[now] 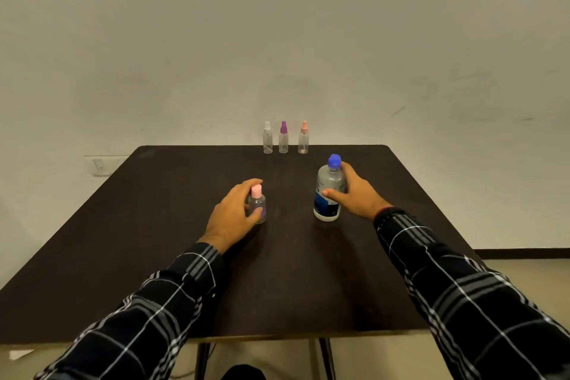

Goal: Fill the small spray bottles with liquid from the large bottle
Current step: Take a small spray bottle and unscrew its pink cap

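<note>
Nearest on the dark tabletop (154, 241), the left hand (234, 210) curls round the small pink-capped bottle (258, 208), which stands upright, cap skyward. It looks empty, light and easily tipped, so is best held low on its clear body. Slightly farther right, the right hand (354, 191) grips the upright large blue-capped bottle (328, 194) about its upper body; it is probably heavy and smooth and wants a firm wrap. Farthest, at the back edge, a white-topped sprayer (267, 139), purple-topped sprayer (283, 139) and peach-topped sprayer (303, 139) stand in a row, nozzles up.
</note>
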